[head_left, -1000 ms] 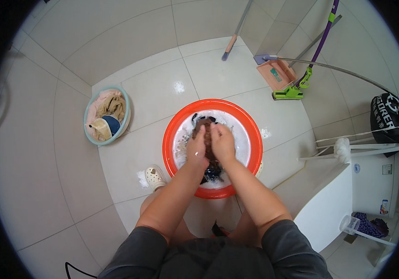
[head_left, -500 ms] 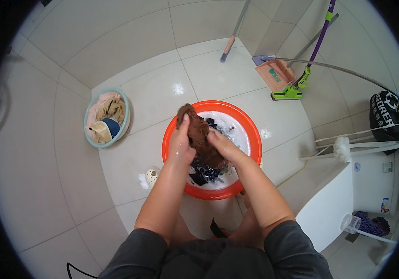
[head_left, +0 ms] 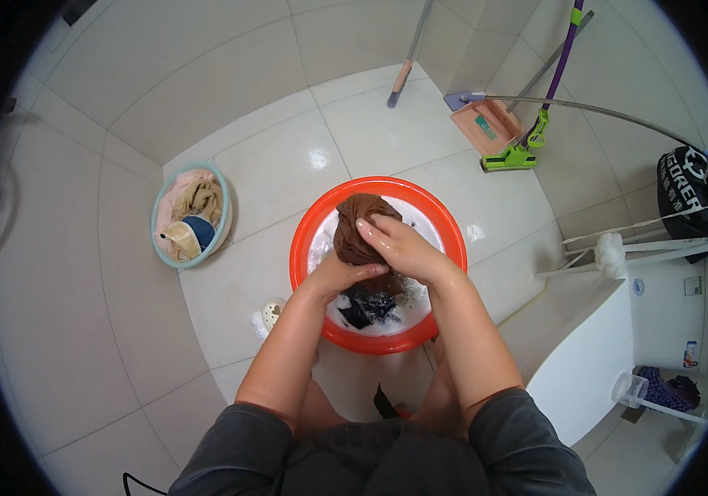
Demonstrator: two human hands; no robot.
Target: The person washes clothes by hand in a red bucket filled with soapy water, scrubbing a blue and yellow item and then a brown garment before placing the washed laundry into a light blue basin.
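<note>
Brown cloth (head_left: 364, 207) in both hands, above the middle of the red basin (head_left: 383, 342). Plain chocolate brown, with no pattern made out. Bunched into a thick, rounded wad at the top, with soft folds and deep creases across the upper face. Darker and narrower lower down, between the two wrists, toward the suds. Cannot tell whether in contact with the water at the lower end. Full shape and kind of garment hidden by the bunching.

Right hand (head_left: 408, 248) on the right side of the wad: thumb flat over the front folds, fingers bent close around the upper edge, with cloth gripped in between. Left hand (head_left: 339, 275) under the lower left of the wad: thumb stretched across below the bulk toward the right hand, cloth caught above it. Remaining left fingers mostly behind the cloth; cannot tell how tightly curled.

Beneath, in the basin: white suds (head_left: 427, 227) along the sides, dark garments (head_left: 368, 309) near the front, black to navy, partly sunk in foam.

To the left, well apart on the tiled floor: pale blue basin (head_left: 225, 217) with pink, beige and blue-and-cream fabrics (head_left: 197, 201), loosely heaped.
</note>
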